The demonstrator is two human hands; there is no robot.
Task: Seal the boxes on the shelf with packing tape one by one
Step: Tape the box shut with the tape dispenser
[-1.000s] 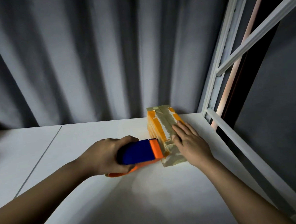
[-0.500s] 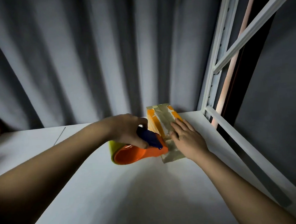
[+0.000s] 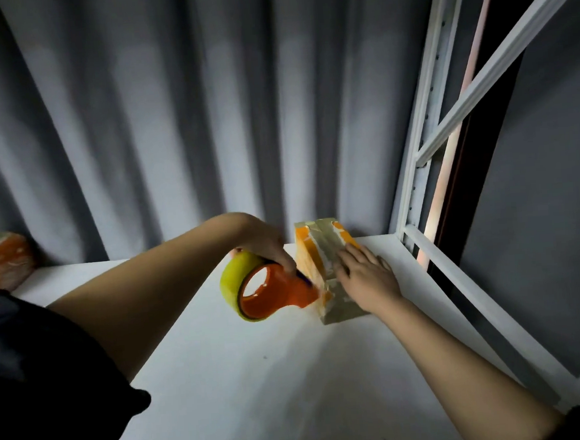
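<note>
a small orange box (image 3: 322, 255), partly wrapped in tape, sits at the far right of a white shelf (image 3: 241, 378). the right hand (image 3: 366, 276) lies flat on its top, fingers straight. the left hand (image 3: 266, 243) curls around an orange tape dispenser (image 3: 273, 295), whose nose touches the box's left side. another orange box (image 3: 1, 262) sits far left.

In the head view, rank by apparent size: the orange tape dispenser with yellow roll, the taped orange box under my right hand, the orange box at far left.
1. Orange tape dispenser with yellow roll
2. Taped orange box, part hidden by the right hand
3. Orange box at far left, cut off by the frame, so unsure
</note>
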